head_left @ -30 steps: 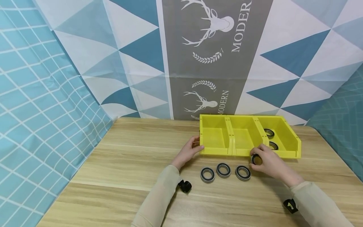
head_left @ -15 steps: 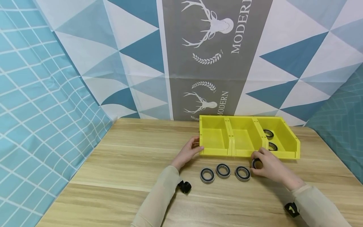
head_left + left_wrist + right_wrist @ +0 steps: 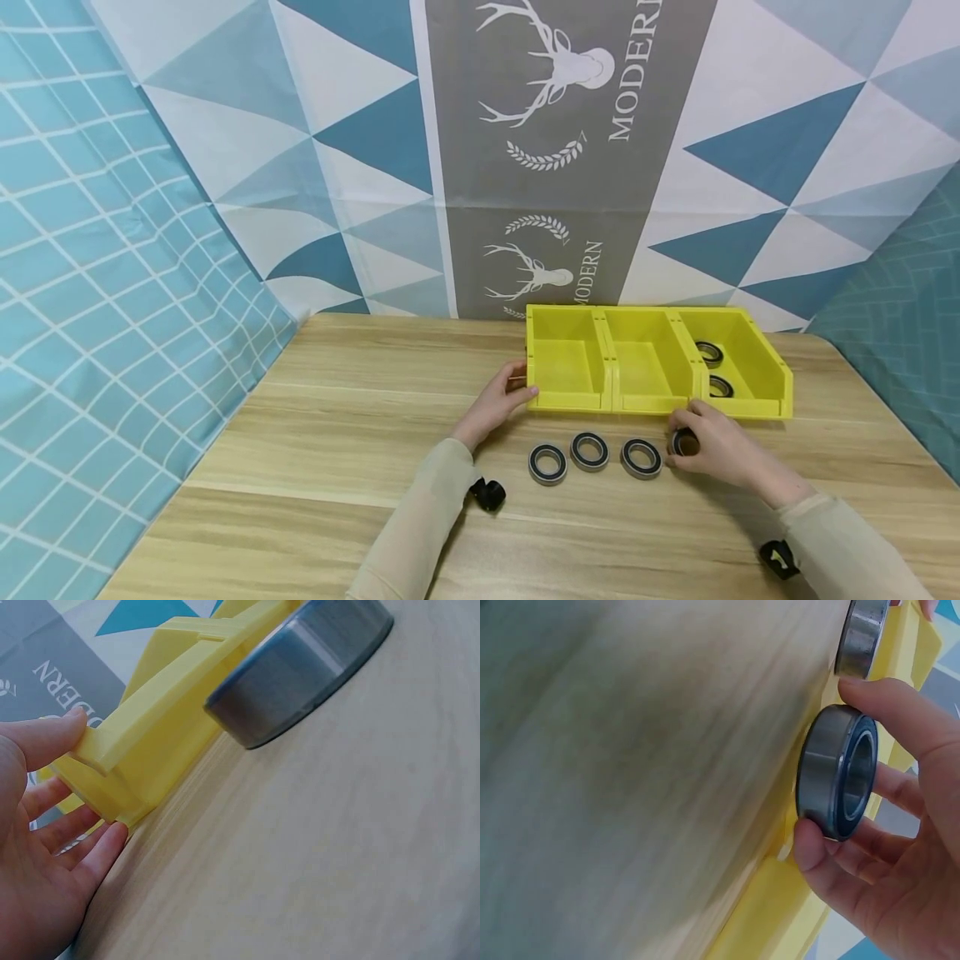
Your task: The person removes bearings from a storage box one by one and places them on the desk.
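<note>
A yellow three-compartment bin point(image 3: 572, 401) stands at the back of the table. My left hand point(image 3: 498, 404) grips its left end, thumb on the front corner and fingers along the side wall. My right hand point(image 3: 716, 446) holds a ball bearing point(image 3: 826, 772) between thumb and fingers, just in front of the bin. It sits low at the tabletop; whether it rests fully on the wood I cannot tell. To its left, three bearings lie flat in a row: the nearest one point(image 3: 642, 458), a middle one point(image 3: 589, 451) and a left one point(image 3: 547, 463).
Two more bearings, one farther back point(image 3: 708, 353) and one nearer point(image 3: 721, 387), lie in the bin's right compartment. Black wrist cameras sit under the left sleeve point(image 3: 489, 494) and right sleeve point(image 3: 780, 558). A patterned backdrop point(image 3: 375, 167) rises behind the wooden table point(image 3: 315, 467).
My right hand has moved slightly right and toward me with the bearing, lowering it away from the bin's front edge. The left hand has kept its place on the bin.
</note>
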`<state>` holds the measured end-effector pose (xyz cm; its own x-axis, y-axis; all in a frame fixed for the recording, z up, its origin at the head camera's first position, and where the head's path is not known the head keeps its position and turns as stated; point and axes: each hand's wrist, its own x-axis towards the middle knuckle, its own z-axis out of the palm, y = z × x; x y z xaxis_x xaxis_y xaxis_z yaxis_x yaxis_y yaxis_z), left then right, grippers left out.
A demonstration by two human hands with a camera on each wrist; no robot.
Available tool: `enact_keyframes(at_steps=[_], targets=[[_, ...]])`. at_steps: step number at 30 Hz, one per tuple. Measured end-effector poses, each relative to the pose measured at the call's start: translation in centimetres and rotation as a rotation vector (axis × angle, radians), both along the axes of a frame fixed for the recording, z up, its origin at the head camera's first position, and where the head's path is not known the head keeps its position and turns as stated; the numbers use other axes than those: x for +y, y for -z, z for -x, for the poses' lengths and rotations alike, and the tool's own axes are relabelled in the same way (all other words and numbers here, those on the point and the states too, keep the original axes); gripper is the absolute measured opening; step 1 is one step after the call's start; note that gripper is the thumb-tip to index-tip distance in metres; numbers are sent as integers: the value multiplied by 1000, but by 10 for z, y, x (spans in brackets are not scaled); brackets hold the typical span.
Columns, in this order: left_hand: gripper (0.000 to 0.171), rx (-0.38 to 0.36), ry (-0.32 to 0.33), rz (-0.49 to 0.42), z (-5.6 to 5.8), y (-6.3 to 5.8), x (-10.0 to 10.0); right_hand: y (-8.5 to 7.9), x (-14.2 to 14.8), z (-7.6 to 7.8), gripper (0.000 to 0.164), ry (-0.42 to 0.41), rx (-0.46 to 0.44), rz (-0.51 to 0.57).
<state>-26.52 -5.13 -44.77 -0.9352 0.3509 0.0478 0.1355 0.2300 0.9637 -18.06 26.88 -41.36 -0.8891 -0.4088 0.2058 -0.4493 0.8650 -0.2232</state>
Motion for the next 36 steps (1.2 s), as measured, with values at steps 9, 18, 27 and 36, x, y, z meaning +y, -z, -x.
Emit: enact_keyframes(at_steps=[9,18,27,36], targets=[[53,-10,10,-6,-2,-3,-1,-1,2,-2,30,17,-78,-43],[51,-39,27,-33,-10,-17,-1,-1,0,-3,29,-6,-114,-57],[51,-10,0,-24,0,-2,1,-4,-2,-5,30,-13,-137,-61],[53,-14,-3,-30,0,-1,1,-4,-2,-6,31,-6,-150,-68]])
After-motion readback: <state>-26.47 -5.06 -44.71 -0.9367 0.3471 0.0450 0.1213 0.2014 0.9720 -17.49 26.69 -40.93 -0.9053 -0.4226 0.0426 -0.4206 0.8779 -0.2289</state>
